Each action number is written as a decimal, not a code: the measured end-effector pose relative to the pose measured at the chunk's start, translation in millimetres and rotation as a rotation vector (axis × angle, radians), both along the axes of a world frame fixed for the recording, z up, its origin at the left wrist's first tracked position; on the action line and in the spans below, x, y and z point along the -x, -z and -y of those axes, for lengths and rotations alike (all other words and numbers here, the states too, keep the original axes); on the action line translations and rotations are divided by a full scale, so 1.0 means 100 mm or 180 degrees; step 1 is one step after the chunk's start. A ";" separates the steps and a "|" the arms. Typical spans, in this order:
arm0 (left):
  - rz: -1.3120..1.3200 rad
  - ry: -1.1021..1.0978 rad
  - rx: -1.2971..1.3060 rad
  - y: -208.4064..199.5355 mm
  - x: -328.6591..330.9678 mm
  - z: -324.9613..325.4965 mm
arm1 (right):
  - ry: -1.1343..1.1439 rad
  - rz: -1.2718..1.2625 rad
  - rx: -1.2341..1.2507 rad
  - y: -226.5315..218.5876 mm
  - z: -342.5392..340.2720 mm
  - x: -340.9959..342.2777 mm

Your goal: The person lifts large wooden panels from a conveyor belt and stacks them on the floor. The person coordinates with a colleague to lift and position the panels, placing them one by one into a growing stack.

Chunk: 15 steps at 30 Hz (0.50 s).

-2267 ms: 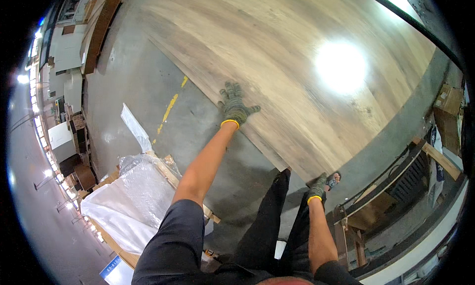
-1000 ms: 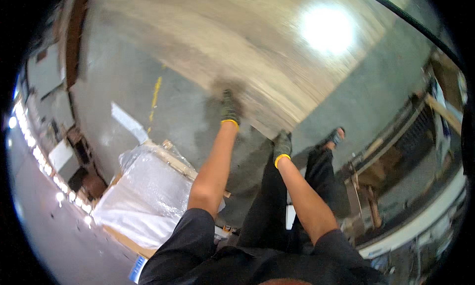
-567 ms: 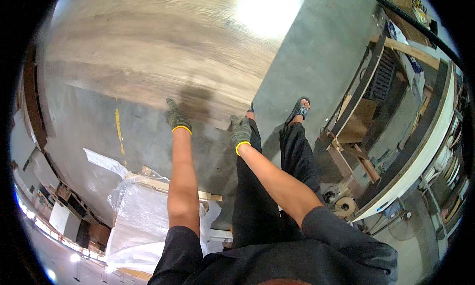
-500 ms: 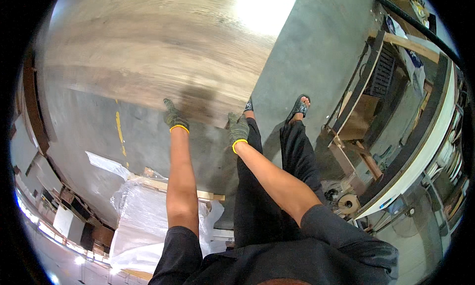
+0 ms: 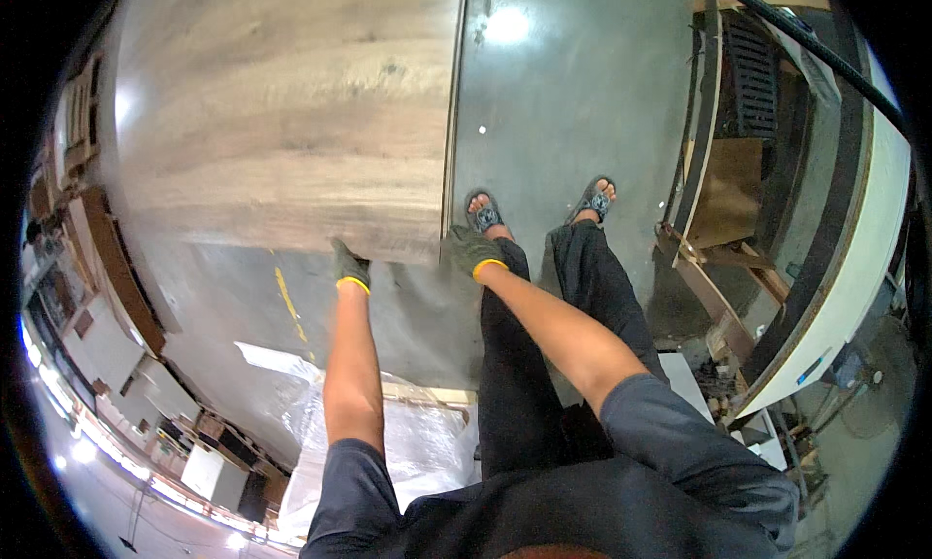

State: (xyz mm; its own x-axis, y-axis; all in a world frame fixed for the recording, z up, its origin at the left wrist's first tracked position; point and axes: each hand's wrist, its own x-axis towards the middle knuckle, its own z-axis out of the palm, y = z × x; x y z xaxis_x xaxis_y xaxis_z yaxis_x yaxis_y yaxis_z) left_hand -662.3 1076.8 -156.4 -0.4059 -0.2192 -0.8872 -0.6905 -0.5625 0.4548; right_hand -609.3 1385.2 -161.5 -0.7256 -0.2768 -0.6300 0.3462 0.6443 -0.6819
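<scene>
A large wood-grain panel fills the upper left of the head view, its near edge toward me and its right edge running almost straight away from me. My left hand, in a dark grey-green knit glove with a yellow cuff, is closed on the near edge, with its thumb on the top face and the other fingers mostly hidden beneath. At the near right corner my right hand, gloved the same way, grips the panel's side edge. Some of its fingers are hidden by the panel.
Behind my left arm lies a stack wrapped in clear plastic. To the right stands a curved white-edged frame with wooden pieces inside. A black cable crosses the upper right. Yellow tape marks the grey floor, where my sandalled feet stand.
The panel has turned and shifted left in view. Its right edge, slanted before, now runs nearly straight ahead. Both hands have stayed on it, and both my feet now show fully.
</scene>
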 end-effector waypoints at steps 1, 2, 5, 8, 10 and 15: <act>0.0055 0.0021 -0.0163 -0.05 -0.09 -0.17 | 0.0046 0.0408 -0.0007 -0.07 -0.27 -0.02; 0.0111 0.0054 -0.0339 -0.11 -0.18 -0.37 | 0.0100 0.0814 -0.0057 -0.17 -0.57 -0.03; 0.0458 0.0142 -0.0691 -0.03 -0.77 -1.13 | 0.0128 0.0814 -0.0008 -1.01 -1.63 0.00; 0.1076 0.1677 -0.0247 -0.71 -0.88 -2.55 | 0.1129 0.0414 -0.0617 -0.83 -2.46 -0.70; 0.0514 0.3385 0.0941 -1.34 -0.70 -3.62 | 0.1193 -0.0187 -0.0416 -0.85 -3.02 -0.89; -0.1280 0.5261 0.1074 -1.60 -0.55 -5.26 | 0.0825 -0.0050 -0.0648 -2.67 -4.11 -0.65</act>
